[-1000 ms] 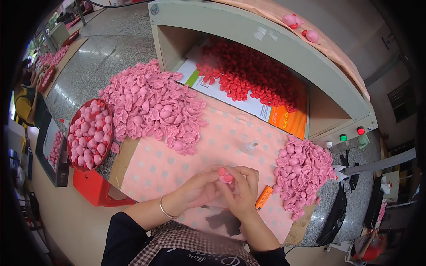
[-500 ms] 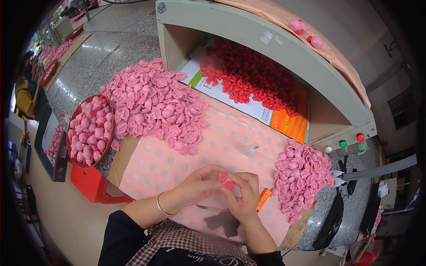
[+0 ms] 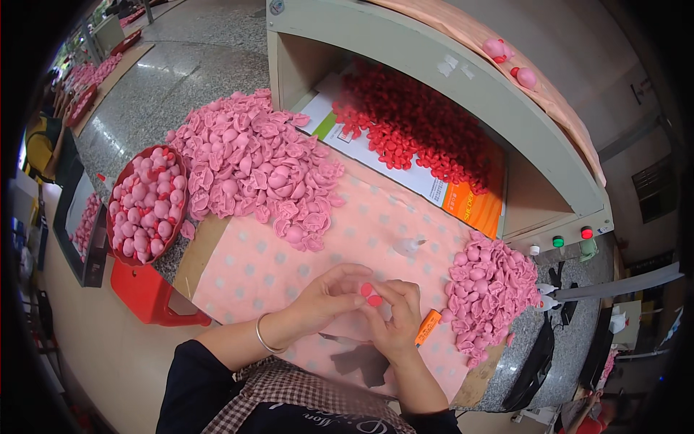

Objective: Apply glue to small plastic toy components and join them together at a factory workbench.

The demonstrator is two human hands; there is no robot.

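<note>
A: Where is the red piece?

B: The red piece [image 3: 371, 295] sits just below the middle of the frame, pinched between the fingertips of both hands. It shows as two small red bumps side by side, poking up above the fingers.

A: How do the hands stand?

B: The left hand [image 3: 327, 295] comes in from the lower left with its fingers curled over, the tips closed on the left side of the piece. The right hand [image 3: 396, 318] rises from below, its fingers bent and closed on the right side. Both are grasping it, and the two hands touch each other around it. A bracelet [image 3: 262, 334] rings the left wrist.

A: What lies under them?

B: A pink dotted cloth [image 3: 253, 271] over the table. Just right of the right hand lies an orange tool [image 3: 428, 327], near it but apart.

A: And further out?

B: Right of centre is a small pink pile [image 3: 488, 289]. In the upper left is a big pink pile [image 3: 253, 170], and left of that a red bowl [image 3: 173, 224] full of pink pieces. At the top centre, inside a grey box [image 3: 463, 90], lies a red heap [image 3: 416, 126].
</note>
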